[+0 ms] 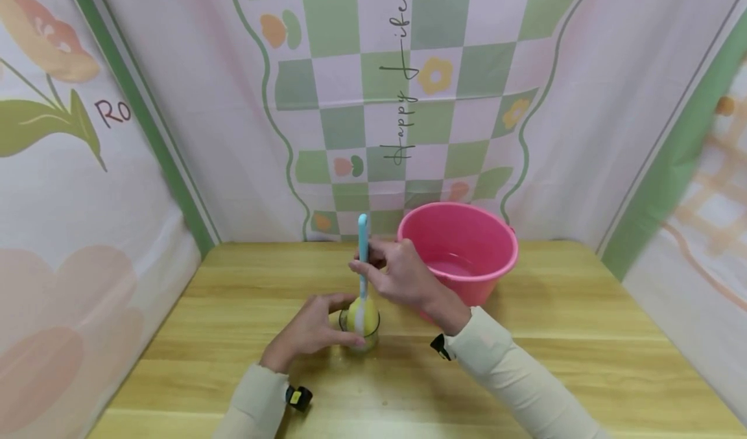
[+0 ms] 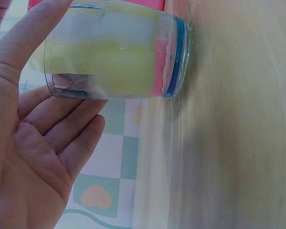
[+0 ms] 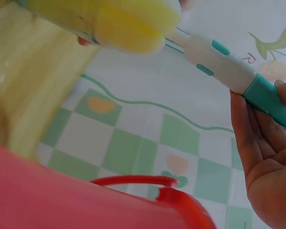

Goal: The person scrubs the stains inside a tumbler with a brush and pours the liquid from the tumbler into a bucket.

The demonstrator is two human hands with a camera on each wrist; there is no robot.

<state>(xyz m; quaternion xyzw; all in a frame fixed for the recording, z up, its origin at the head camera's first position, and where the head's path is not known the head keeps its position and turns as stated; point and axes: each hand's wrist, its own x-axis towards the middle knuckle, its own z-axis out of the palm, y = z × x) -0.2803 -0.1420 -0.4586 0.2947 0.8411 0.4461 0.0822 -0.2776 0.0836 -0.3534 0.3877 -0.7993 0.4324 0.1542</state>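
Observation:
A clear drinking glass (image 1: 371, 344) stands upright on the table. My left hand (image 1: 312, 327) holds it from the left, thumb on the near side and fingers on the far side. In the left wrist view the glass (image 2: 119, 57) has the yellow and white sponge head of a cup brush deep inside it. That sponge (image 3: 138, 24) also bulges out above the rim in the right wrist view. My right hand (image 1: 403, 273) pinches the teal end of the brush's white and teal handle (image 3: 224, 64), which points up from the glass.
Behind and right of the glass stands a pink bucket (image 1: 467, 290), close by my right forearm. Drops of water lie on the wooden table (image 1: 262, 277) near the glass. Printed cloth (image 1: 332, 82) hangs behind and along both sides.

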